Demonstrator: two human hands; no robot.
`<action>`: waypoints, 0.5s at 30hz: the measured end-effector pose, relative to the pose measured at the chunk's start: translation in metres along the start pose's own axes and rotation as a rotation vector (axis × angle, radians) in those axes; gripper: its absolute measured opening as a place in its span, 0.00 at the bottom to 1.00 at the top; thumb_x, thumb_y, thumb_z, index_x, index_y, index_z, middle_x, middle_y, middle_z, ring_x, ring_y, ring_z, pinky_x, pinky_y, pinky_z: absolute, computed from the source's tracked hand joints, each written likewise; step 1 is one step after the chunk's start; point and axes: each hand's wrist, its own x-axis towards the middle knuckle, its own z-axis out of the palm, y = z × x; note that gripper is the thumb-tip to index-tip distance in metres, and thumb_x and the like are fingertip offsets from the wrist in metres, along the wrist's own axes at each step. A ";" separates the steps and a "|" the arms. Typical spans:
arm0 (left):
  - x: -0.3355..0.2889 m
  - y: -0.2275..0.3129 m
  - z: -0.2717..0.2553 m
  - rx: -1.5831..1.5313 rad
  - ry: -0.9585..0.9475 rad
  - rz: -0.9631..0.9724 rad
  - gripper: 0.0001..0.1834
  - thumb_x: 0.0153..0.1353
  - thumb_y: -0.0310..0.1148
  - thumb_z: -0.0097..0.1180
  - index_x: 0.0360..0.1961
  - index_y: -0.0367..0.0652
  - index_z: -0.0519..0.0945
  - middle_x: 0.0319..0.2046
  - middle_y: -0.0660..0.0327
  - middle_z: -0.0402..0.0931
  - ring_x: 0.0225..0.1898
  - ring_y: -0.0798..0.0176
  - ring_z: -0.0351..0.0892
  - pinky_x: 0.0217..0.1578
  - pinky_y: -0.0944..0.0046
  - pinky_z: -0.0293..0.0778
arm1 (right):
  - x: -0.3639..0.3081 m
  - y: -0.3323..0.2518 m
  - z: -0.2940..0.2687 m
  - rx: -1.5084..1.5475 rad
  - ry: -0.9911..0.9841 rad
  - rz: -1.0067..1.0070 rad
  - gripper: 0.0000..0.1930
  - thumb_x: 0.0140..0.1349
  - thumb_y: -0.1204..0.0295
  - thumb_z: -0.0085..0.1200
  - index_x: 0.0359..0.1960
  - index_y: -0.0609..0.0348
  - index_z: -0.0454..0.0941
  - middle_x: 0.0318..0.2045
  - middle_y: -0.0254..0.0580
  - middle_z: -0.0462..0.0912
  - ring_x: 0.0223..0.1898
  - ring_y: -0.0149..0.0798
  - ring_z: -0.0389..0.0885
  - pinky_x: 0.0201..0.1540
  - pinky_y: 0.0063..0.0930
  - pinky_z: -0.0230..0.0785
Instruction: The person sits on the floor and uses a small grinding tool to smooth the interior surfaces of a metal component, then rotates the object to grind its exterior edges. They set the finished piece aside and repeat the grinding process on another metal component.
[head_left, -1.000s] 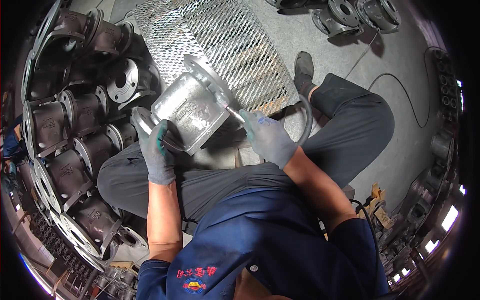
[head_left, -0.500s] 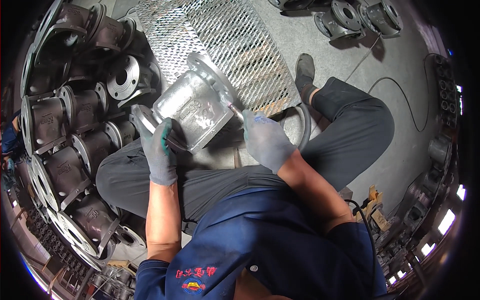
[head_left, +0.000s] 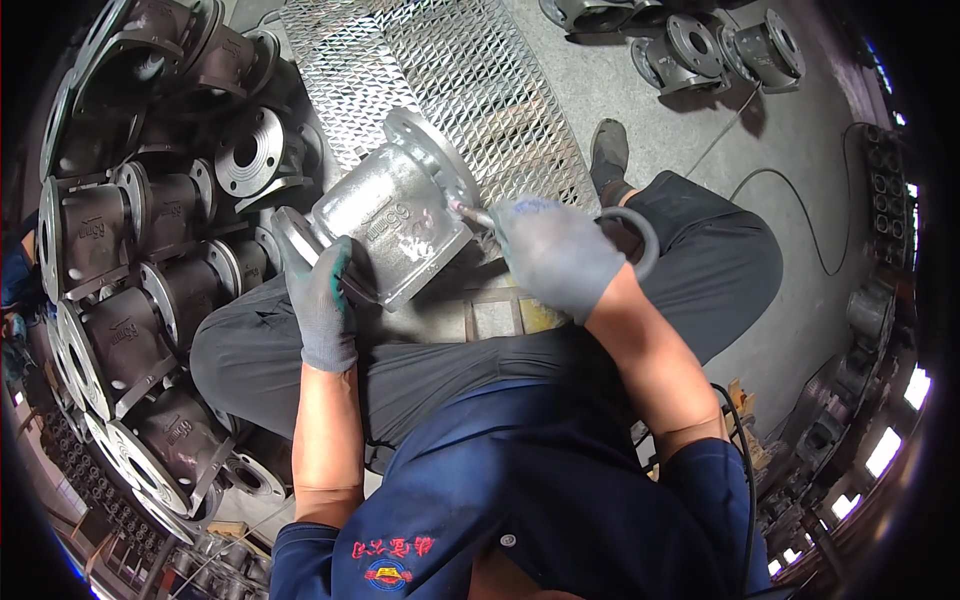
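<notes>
A silvery cast valve body (head_left: 385, 215) with round flanges at its ends leans tilted before me, raised lettering and bright bare patches on its side. My left hand (head_left: 322, 300), in a grey glove with green on it, is closed on its near left flange. In my gloved right hand (head_left: 560, 255) is a slim die grinder (head_left: 480, 215), mostly hidden by the fingers. Its tip meets or nearly meets the casting close to the far flange; I cannot tell which. A thick dark hose (head_left: 648, 240) curves out beside this hand.
Similar flanged castings (head_left: 165, 215) are stacked on the left. More castings (head_left: 685, 50) stand on the floor at the far right. Beyond the valve body lies a metal mesh panel (head_left: 480, 90). A thin cable (head_left: 800, 180) crosses the floor, and my bent legs (head_left: 700, 260) frame the work.
My right hand has moved right and slightly up, its forearm swinging outward with the tool. The hose loop has shifted right. The valve body has moved slightly right, still held by my left hand.
</notes>
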 end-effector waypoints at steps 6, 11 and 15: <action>0.012 0.025 0.000 -0.471 0.070 -0.373 0.53 0.66 0.26 0.63 0.86 0.26 0.47 0.81 0.47 0.60 0.78 0.58 0.62 0.74 0.65 0.62 | 0.040 -0.023 -0.034 -0.260 -0.018 -0.031 0.12 0.72 0.69 0.55 0.39 0.59 0.92 0.37 0.55 0.92 0.42 0.57 0.93 0.47 0.51 0.85; 0.018 0.032 0.004 -0.322 0.072 -0.281 0.57 0.64 0.32 0.69 0.85 0.22 0.48 0.85 0.40 0.52 0.81 0.55 0.60 0.76 0.64 0.62 | 0.070 -0.057 -0.045 -0.474 -0.191 0.081 0.12 0.74 0.66 0.61 0.48 0.58 0.93 0.46 0.46 0.95 0.49 0.49 0.95 0.49 0.44 0.88; 0.018 0.024 0.007 -0.300 0.095 -0.247 0.57 0.63 0.32 0.70 0.85 0.23 0.48 0.85 0.38 0.51 0.81 0.55 0.59 0.76 0.64 0.62 | 0.099 -0.085 -0.061 -0.572 -0.392 -0.023 0.27 0.64 0.49 0.75 0.55 0.56 0.92 0.51 0.42 0.94 0.54 0.47 0.93 0.50 0.46 0.88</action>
